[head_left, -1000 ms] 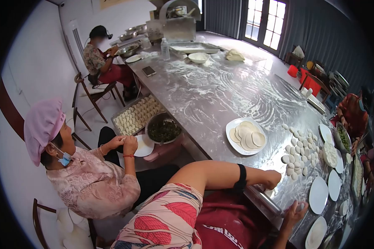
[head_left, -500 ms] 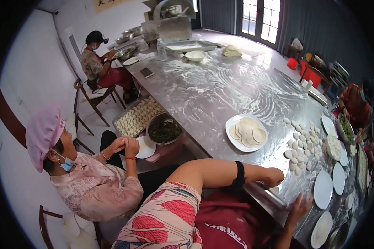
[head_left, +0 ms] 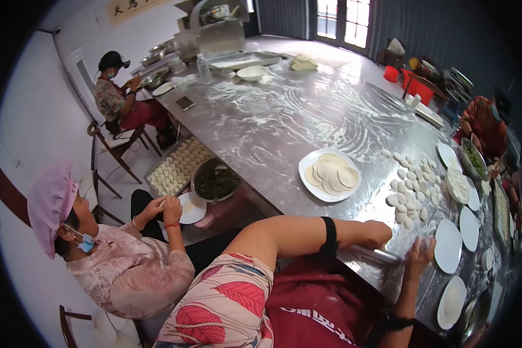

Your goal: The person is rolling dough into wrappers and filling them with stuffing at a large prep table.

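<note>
My left hand (head_left: pixel 379 234) is closed with its fingers pointing down at the table's near edge. A pale dough wrapper shows under those fingers in the earlier frame; now my hand mostly hides it. Just in front lies a shiny metal rolling pin (head_left: pixel 379 255), and my right hand (head_left: pixel 421 255) is closed around its right end. Several small flattened dough pieces (head_left: pixel 410 200) are scattered beyond my hands. A white plate (head_left: pixel 308 184) to the left carries a stack of rolled wrappers (head_left: pixel 332 174).
White plates (head_left: pixel 449 246) line the right side, with a flour-dusted bowl (head_left: pixel 458 187). On my left, a person (head_left: pixel 127 261) in a pink cap shapes dough beside a bowl of filling (head_left: pixel 214 181) and a tray of dumplings (head_left: pixel 177 165). Other people sit farther off.
The whole view has shifted, so the table's things appear farther left and up. My right hand and the rolling pin have come closer to my left hand, covering the wrapper.
</note>
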A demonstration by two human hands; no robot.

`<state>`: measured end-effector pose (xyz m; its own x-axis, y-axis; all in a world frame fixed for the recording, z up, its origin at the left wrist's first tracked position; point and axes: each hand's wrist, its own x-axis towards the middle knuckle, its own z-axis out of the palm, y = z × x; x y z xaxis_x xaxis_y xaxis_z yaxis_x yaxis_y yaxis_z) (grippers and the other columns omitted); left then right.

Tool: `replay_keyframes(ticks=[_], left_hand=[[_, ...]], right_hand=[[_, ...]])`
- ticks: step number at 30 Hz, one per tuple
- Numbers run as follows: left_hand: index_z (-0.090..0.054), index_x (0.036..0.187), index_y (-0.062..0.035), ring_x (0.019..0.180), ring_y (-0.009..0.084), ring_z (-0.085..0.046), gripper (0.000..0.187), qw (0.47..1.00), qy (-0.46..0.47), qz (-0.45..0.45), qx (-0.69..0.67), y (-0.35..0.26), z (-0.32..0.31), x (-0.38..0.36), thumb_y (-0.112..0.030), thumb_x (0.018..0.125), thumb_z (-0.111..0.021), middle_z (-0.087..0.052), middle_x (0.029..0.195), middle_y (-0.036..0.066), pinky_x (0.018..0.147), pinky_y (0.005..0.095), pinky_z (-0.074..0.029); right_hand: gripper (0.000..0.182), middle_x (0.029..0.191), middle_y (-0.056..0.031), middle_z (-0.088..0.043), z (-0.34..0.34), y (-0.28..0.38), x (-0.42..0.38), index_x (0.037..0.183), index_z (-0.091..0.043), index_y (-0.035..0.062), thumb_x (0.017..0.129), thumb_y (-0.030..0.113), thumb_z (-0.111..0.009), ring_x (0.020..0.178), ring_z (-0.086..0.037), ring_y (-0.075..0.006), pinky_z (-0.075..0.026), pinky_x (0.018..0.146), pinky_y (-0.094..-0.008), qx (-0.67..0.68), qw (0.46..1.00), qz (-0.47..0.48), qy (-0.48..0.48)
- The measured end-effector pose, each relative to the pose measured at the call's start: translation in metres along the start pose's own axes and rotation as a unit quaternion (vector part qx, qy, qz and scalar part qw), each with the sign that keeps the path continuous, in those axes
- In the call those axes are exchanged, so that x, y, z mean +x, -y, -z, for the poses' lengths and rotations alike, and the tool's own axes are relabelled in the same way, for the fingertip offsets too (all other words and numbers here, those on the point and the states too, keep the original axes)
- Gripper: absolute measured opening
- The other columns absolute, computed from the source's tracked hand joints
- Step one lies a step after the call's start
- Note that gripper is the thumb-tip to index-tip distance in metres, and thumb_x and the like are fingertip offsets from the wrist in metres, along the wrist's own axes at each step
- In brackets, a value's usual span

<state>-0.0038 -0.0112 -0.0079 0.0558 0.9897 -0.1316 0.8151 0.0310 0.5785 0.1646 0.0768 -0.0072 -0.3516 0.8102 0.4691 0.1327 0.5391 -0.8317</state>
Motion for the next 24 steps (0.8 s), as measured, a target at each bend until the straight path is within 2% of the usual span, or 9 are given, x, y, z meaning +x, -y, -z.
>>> replay_keyframes(ticks=[5,10,11,13,14,17,19,22,24], left_hand=[[-0.064,0.079,-0.0034,0.078,0.0345,-0.061,0.016,0.998,0.023,-0.028,0.043,0.009,0.002,-0.005,-0.017,0.073,-0.06,-0.063,0.081,0.019,0.068,0.0424,-0.047],[-0.063,0.082,-0.0017,0.077,0.035,-0.061,0.017,0.996,-0.017,-0.003,-0.085,0.018,-0.002,-0.007,-0.014,0.07,-0.059,-0.063,0.082,0.02,0.068,0.0399,-0.047],[-0.064,0.083,-0.0016,0.078,0.0352,-0.061,0.02,0.997,0.009,-0.006,-0.079,0.011,0.003,-0.007,-0.017,0.072,-0.06,-0.064,0.083,0.021,0.069,0.0403,-0.047],[-0.065,0.084,-0.0012,0.079,0.0356,-0.061,0.03,1.0,-0.003,0.015,-0.015,0.002,0.004,0.003,-0.03,0.075,-0.062,-0.064,0.084,0.022,0.071,0.0418,-0.047],[-0.065,0.084,-0.0009,0.079,0.036,-0.061,0.034,0.999,-0.016,0.022,-0.018,0.004,0.001,0.008,-0.034,0.075,-0.062,-0.064,0.084,0.022,0.071,0.0423,-0.047],[-0.065,0.083,0.0002,0.078,0.0364,-0.061,0.03,1.0,0.001,-0.011,0.015,-0.001,0.007,-0.002,-0.029,0.077,-0.06,-0.064,0.083,0.021,0.07,0.0425,-0.047],[-0.064,0.083,0.0011,0.076,0.0368,-0.061,0.026,0.998,-0.054,-0.005,-0.024,0.012,-0.001,-0.007,-0.023,0.077,-0.058,-0.063,0.081,0.022,0.069,0.0425,-0.046],[-0.064,0.083,0.0018,0.073,0.0351,-0.061,0.022,0.956,0.029,0.109,-0.271,0.01,0.006,-0.02,-0.019,0.078,-0.056,-0.063,0.077,0.023,0.069,0.0411,-0.046],[-0.064,0.084,0.0021,0.072,0.0329,-0.061,0.022,0.983,0.029,0.069,-0.169,0.0,0.01,-0.02,-0.018,0.079,-0.055,-0.063,0.076,0.022,0.069,0.0398,-0.046]], right_hand=[[0.015,0.06,-0.0017,-0.046,0.021,0.016,-0.03,0.091,-0.042,0.0049,0.088,0.007,-0.057,0.046,-0.044,-0.0074,-0.036,0.04,-0.022,0.015,0.999,-0.035,0.017],[0.017,0.069,-0.0021,-0.049,0.03,0.013,-0.045,0.099,-0.045,0.0018,0.087,0.004,-0.057,0.05,-0.045,-0.0061,-0.037,0.041,-0.0212,-0.012,0.999,-0.031,-0.025],[0.02,0.071,-0.0048,-0.051,0.02,0.001,-0.03,0.103,-0.047,-0.001,0.085,0.004,-0.057,0.053,-0.047,-0.0105,-0.04,0.044,-0.026,0.007,0.997,-0.07,-0.036],[0.021,0.069,-0.0142,-0.053,0.005,-0.022,0.005,0.099,-0.049,-0.0036,0.081,0.003,-0.058,0.057,-0.052,-0.0272,-0.042,0.055,-0.0386,-0.153,0.98,0.119,-0.045],[0.018,0.066,-0.0152,-0.053,0.0,-0.007,0.01,0.097,-0.05,-0.0009,0.081,0.003,-0.058,0.057,-0.053,-0.0287,-0.042,0.054,-0.0391,-0.103,0.991,0.081,-0.031],[0.015,0.056,-0.0079,-0.052,0.012,0.011,-0.009,0.087,-0.046,0.0044,0.082,0.005,-0.06,0.044,-0.052,-0.0143,-0.041,0.043,-0.0288,-0.021,1.0,-0.021,-0.008],[0.014,0.053,-0.0055,-0.051,0.031,0.025,-0.041,0.086,-0.046,0.0046,0.083,0.004,-0.06,0.044,-0.052,-0.0125,-0.041,0.042,-0.0273,-0.019,0.999,-0.038,-0.012],[0.014,0.057,-0.0061,-0.053,0.038,0.035,-0.063,0.086,-0.046,0.0044,0.083,0.005,-0.059,0.048,-0.054,-0.013,-0.041,0.044,-0.0283,0.023,0.996,-0.079,-0.021],[0.015,0.062,-0.008,-0.055,0.027,0.016,-0.039,0.087,-0.045,0.0036,0.083,0.004,-0.059,0.051,-0.055,-0.0144,-0.042,0.045,-0.0296,-0.027,0.999,-0.02,-0.021]])
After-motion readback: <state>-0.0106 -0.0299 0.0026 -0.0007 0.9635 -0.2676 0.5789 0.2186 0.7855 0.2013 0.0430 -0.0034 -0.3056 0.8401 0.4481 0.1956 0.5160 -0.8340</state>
